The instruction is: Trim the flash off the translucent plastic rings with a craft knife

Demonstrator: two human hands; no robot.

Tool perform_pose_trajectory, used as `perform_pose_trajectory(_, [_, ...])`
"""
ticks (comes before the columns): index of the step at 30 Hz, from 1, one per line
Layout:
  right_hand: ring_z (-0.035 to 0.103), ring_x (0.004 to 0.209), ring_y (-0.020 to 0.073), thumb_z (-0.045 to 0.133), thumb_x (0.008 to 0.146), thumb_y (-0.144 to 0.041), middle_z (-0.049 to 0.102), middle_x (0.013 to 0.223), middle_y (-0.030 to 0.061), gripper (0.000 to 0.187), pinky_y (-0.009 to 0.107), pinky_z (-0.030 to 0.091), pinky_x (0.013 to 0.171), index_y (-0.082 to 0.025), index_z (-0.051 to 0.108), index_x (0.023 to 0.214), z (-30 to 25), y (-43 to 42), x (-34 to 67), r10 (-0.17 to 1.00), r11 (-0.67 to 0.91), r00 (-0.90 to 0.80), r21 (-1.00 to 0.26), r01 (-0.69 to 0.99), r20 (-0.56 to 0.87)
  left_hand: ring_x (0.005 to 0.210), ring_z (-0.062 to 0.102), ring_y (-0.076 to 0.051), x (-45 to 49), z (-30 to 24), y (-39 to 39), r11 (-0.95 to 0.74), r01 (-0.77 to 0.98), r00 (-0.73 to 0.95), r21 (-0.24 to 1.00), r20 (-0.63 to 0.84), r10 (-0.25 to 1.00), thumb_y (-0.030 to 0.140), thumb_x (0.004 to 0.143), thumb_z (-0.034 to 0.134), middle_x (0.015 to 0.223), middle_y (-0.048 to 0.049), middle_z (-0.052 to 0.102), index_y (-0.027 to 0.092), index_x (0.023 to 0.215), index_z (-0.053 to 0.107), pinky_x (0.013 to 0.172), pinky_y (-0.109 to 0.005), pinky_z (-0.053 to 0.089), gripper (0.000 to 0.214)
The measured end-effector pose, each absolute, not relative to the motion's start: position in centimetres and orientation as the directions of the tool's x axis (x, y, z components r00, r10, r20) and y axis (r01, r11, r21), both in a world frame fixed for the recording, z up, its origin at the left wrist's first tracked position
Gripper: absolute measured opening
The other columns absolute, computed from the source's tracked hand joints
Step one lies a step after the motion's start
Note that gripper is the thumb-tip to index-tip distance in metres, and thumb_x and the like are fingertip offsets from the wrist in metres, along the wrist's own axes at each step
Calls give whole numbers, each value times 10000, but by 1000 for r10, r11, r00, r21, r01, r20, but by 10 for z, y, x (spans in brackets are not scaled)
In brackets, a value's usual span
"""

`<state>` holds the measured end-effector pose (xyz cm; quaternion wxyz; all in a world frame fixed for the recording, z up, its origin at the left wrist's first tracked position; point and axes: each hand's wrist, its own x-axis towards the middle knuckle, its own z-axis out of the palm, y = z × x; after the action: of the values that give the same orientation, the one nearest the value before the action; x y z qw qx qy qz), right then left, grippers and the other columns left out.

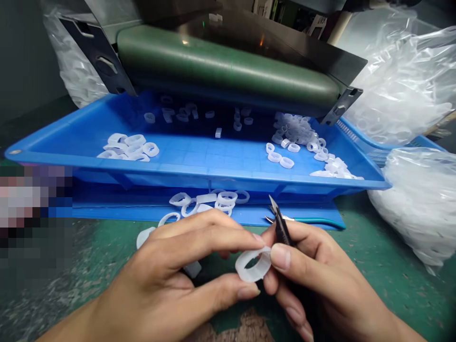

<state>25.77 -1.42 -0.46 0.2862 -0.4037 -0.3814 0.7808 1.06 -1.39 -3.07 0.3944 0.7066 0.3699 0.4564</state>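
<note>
A person's left hand (pixel 171 270) and right hand (pixel 320 270) were nearest the camera, drawn close together; beneath them spread a green table (pixel 384 275), with a worn brown patch at the bottom of the view.

Beyond the hands sat a wide blue tray (pixel 199 168); white rings lay inside it, a small group at the left front, a thick heap toward the right, others scattered in shade at the back; a green roller (pixel 228 66) sloped across above the tray, set between metal brackets; clear plastic bags holding white pieces stood about it, a left bag (pixel 76 71), an upper right bag (pixel 402 95) and a lower right bag (pixel 420 199).

Under the tray's near rim ran a flat blue strip (pixel 117 204); teal-handled cutters (pixel 317 220) rested along it, just behind the right hand; a black-handled knife (pixel 281 228) was gripped in the right hand, its blade pointing up and away; loose rings (pixel 226 197) lay in a cluster between the tray and the left hand.

Smallest was the single white ring (pixel 254 274) between the two hands, tilted and held above the table; the left thumb and forefinger pinched it from below and above; the right thumb pressed on its right edge.
</note>
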Motion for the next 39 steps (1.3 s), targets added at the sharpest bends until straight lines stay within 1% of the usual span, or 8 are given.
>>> perform_pose_trajectory(5, [576, 534, 154, 876, 1068, -724, 669, 676, -6, 506, 262, 552, 521, -220, 886, 1111, -2, -21, 267, 857, -358, -389, -933, 26, -339, 1081, 937, -268, 9, -28, -14, -421, 205, 225, 883, 377, 899, 421, 1045, 1000, 1177, 21, 984, 493, 1268, 981, 1022, -345, 750, 235])
perform_pose_trajectory(8, [692, 657, 202, 837, 1100, -704, 837, 970, 99, 476, 291, 602, 558, -292, 967, 1300, -5, -30, 273, 926, -185, -289, -960, 212, -242, 1139, 945, -244, 5, -29, -14, -504, 243, 244, 829, 450, 859, 245, 1006, 1007, 1248, 42, 983, 447, 1321, 951, 1094, -319, 740, 379])
perform_pose_trajectory(11, [724, 750, 228, 910, 1053, -630, 877, 1098, 109, 346, 282, 600, 576, -343, 998, 1224, -1, -33, 272, 933, -177, -245, -927, 330, -265, 1235, 941, -225, 2, -29, -14, -516, 225, 278, 827, 453, 847, 185, 929, 1046, 1344, 53, 973, 404, 1284, 925, 1162, -265, 701, 434])
perform_pose_trajectory(17, [552, 625, 148, 1066, 908, -557, 675, 812, -9, 389, 252, 500, 544, -236, 884, 1032, 15, -21, 256, 780, -437, -458, -895, 89, -427, 1061, 964, -184, 9, -24, -17, -366, 36, 303, 930, 339, 891, 185, 900, 1087, 1186, 91, 982, 399, 1216, 899, 948, -174, 727, 426])
perform_pose_trajectory(23, [461, 484, 110, 1046, 947, -541, 595, 567, -97, 439, 218, 410, 502, -245, 778, 1130, 11, -20, 247, 722, -596, -460, -802, -37, -516, 1192, 948, -224, 10, -30, -23, -454, 113, 277, 884, 411, 869, 328, 939, 1106, 1313, 64, 976, 466, 1286, 942, 1143, -273, 708, 408])
perform_pose_trajectory(28, [441, 541, 91, 1026, 926, -396, 622, 782, -75, 323, 229, 399, 484, -257, 736, 951, 1, -25, 248, 830, -458, -364, -889, -10, -423, 1216, 930, -184, 3, -28, -16, -401, 144, 372, 905, 326, 869, 520, 1042, 1000, 1339, 90, 969, 541, 1448, 897, 1112, -180, 668, 419])
perform_pose_trajectory(33, [534, 756, 170, 859, 983, -251, 599, 794, -52, 195, 296, 473, 698, -280, 695, 883, -6, -29, 247, 895, -291, -338, -955, 51, -291, 1177, 898, -176, 6, -25, -13, -502, 233, 441, 833, 369, 818, 427, 1021, 1030, 1318, 44, 947, 470, 1437, 913, 1100, -167, 654, 435])
perform_pose_trajectory(39, [544, 655, 157, 845, 995, -356, 684, 861, -32, 79, 258, 433, 476, -287, 808, 1009, 2, -24, 248, 891, -297, -340, -952, 70, -302, 1168, 892, -155, 9, -19, -16, -246, 104, 337, 964, 199, 920, 403, 1025, 1033, 1255, 59, 952, 492, 1276, 970, 1047, -142, 666, 274])
